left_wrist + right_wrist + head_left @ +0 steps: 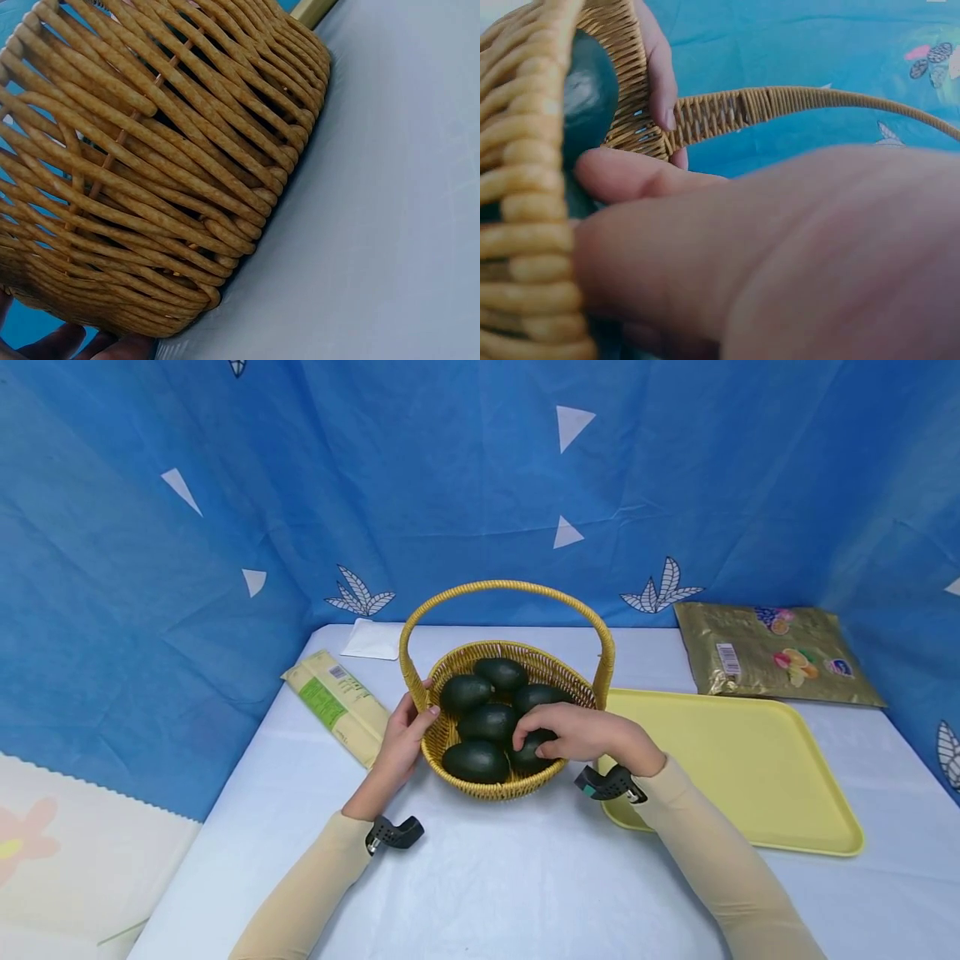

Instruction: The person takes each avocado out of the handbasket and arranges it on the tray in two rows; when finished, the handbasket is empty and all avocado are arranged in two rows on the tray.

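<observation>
Wicker basket [480, 781] holds 6 avocados [476, 762]; right hand [581, 732] grips 1, left hand [405, 735] clasps rim.

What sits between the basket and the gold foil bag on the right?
The yellow tray: in the head view it lies between the basket and the gold foil bag.

The right hand [581, 733] covers most of one avocado [534, 752]. In the right wrist view the palm [780, 255] is a blur, and the basket [525, 225] is cut off at the left edge.
</observation>
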Demonstrator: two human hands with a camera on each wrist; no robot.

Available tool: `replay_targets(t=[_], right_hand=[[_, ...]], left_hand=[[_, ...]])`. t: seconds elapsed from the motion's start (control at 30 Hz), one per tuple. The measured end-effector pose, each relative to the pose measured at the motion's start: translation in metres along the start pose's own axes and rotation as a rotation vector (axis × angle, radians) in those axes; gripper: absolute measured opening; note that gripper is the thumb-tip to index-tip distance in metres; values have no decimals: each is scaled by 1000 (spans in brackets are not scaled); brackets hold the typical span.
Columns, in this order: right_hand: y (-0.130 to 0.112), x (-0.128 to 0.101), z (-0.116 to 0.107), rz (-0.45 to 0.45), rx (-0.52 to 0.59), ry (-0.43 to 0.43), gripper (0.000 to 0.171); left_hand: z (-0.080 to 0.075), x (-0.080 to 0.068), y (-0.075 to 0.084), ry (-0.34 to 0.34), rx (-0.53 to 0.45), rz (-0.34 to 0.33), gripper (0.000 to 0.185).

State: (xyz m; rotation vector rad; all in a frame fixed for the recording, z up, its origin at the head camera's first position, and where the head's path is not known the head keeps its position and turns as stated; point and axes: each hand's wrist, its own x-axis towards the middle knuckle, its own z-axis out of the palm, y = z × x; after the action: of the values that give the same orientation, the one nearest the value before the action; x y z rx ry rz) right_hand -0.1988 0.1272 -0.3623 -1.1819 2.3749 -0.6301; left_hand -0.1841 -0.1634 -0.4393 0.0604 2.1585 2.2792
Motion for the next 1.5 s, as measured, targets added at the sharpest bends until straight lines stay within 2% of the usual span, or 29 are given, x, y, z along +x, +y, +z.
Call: replay_targets(t=[0.17,0.37,0.6,1.03,1.27,1.5], right_hand=[[-1,1,-3,19,33,-63,28],[2,9,-2,34,22,-100,38],[5,11,-4,-17,37,-142,43],[6,8,-4,5,108,-106,44],[13,5,-7,-34,189,-100,39],[18,-1,-11,-39,295,-17,39]], left_hand=[[1,0,-1,-2,-5,4,53],[0,1,-2,5,-5,13,53],[1,1,-2,1,-5,14,53],[1,0,-1,15,4,19,52],[0,2,-2,15,12,22,52],[0,2,-3,23,26,14,52]])
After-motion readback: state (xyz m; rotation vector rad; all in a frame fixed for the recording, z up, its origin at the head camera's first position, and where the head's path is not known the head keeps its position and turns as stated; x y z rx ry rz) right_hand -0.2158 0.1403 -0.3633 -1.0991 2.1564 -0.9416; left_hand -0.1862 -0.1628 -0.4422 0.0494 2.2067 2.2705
